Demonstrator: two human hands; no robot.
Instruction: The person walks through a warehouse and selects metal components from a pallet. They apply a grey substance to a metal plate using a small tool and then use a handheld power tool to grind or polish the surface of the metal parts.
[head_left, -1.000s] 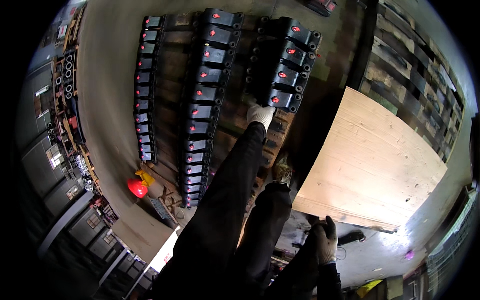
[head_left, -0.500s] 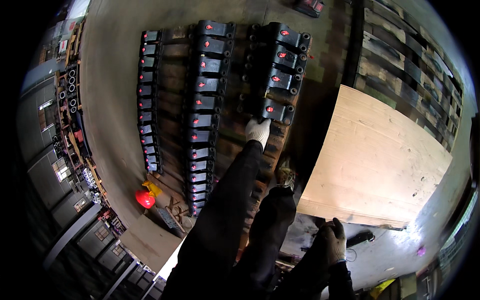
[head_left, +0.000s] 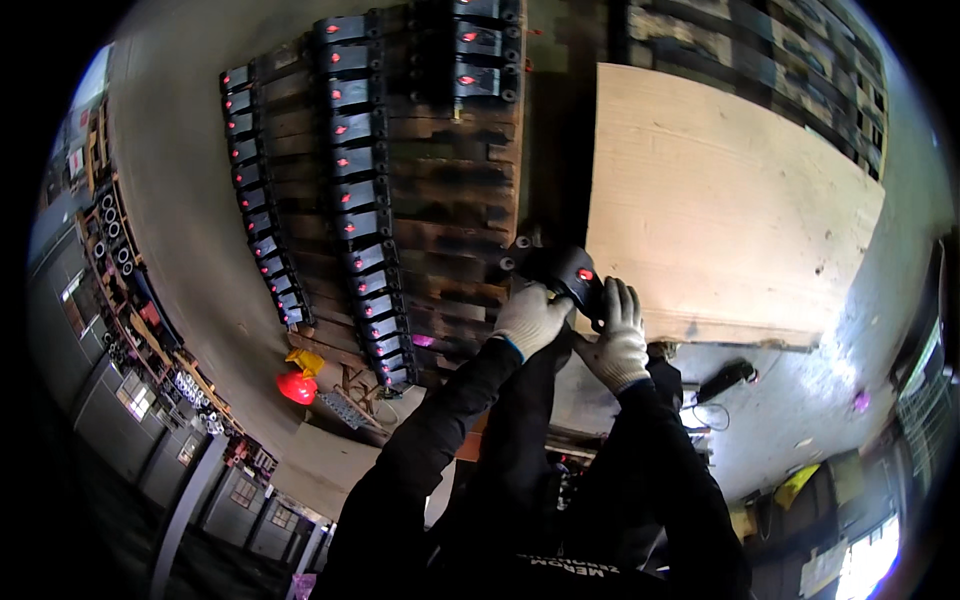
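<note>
Beside the bracket-laden pallet (head_left: 450, 177), gloved hands (head_left: 533, 320) hold a black bracket (head_left: 566, 268).

The dark-sleeved left arm (head_left: 430, 415) and right arm (head_left: 672, 450) reach forward. The gloved left grip (head_left: 533, 319) curls; the gloved right grip (head_left: 620, 345) sits near it, fingers (head_left: 631, 304) extended ahead

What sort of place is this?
Probably an industrial workshop or factory floor: rows of matching black parts on a wooden pallet, with a cardboard sheet alongside.
</note>
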